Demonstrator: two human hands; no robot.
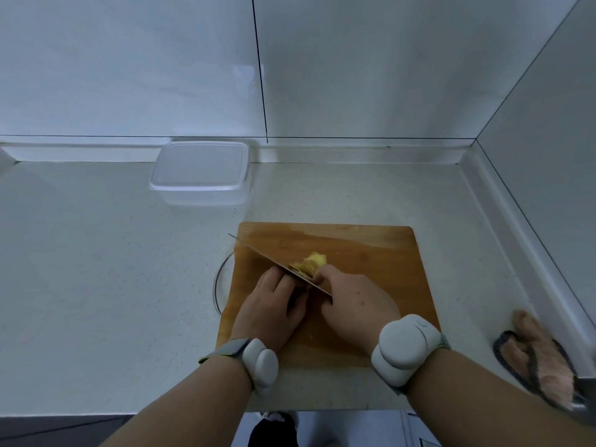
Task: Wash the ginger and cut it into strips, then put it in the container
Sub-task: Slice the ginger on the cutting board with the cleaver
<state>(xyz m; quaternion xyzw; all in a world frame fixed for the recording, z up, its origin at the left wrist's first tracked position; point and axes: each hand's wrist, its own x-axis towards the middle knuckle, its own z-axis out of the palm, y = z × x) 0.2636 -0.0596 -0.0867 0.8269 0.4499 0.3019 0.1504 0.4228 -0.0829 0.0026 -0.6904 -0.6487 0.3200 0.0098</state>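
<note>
A yellow piece of ginger [312,261], partly sliced, lies in the middle of the wooden cutting board [371,250]. My right hand [354,301] holds the ginger with curled fingertips from the near right side. My left hand [274,304] grips the dark handle of a knife [258,252]. Its blade runs diagonally from the board's far left corner down to the ginger and rests against the slices. A clear plastic container [200,175] with its lid on stands at the back of the counter by the wall.
A round glass rim [216,285] sticks out from under the board's left edge. A pink and grey cloth [541,356] lies at the counter's right front. Tiled walls close off the back and right. The counter edge runs just below my wrists.
</note>
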